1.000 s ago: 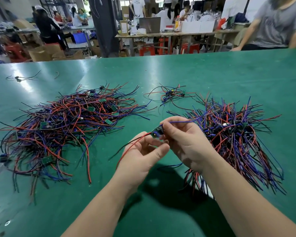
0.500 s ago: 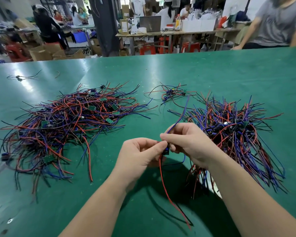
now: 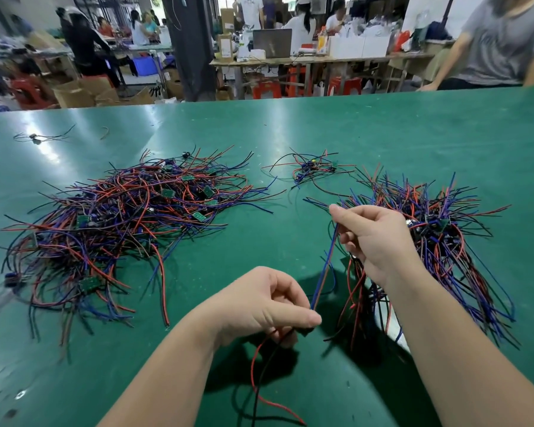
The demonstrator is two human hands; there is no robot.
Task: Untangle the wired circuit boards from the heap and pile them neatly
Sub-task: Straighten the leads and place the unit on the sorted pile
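at the bottom of the frame a red wire [image 3: 252, 371] and a black wire [image 3: 264, 369] trail down from my left hand [image 3: 259, 306] onto the green table [image 3: 383, 134]. that hand is curled, thumb and forefinger pinching the lower end of a blue wire [image 3: 325, 266]. whatever joins the three wires is hidden under my fingers. the blue wire runs straight up and right to my right hand [image 3: 373, 238], which pinches its upper end, other fingers folded. just behind that hand, to the right, lies the sorted pile [image 3: 444, 241], wires fanned out from a dark middle. across the left half sprawls the tangled heap [image 3: 121, 220], small green boards showing among red, blue and black wires. higher up, between the two, a small cluster [image 3: 312, 169] lies apart. a stray wired piece [image 3: 37, 138] sits in the upper left. beyond the table, a person in a grey shirt [image 3: 503, 41] is at the upper right.
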